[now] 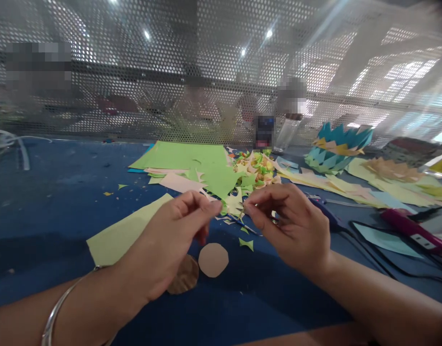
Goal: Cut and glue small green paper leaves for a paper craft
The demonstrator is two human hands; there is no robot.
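Observation:
My left hand (181, 235) is raised above the blue table with thumb and index finger pinched together. Opposite it, my right hand (291, 223) is closed in a similar pinch, its fingertips a short gap from the left ones. Whatever either pinch holds is too small to make out. Below the hands lies a pale pink paper circle (213, 260). A brown, creased paper circle (184, 276) lies beside it, partly hidden by my left hand. A pale yellow-green paper sheet (127, 228) runs under my left forearm. A small green paper scrap (246, 244) rests between the hands.
Green paper sheets (192, 156) and a heap of paper scraps (257, 168) lie ahead. At right are jagged paper rings (339, 146), a magenta power strip (415, 230) and black cables (368, 254). A perforated metal panel (163, 81) stands behind the table (55, 192).

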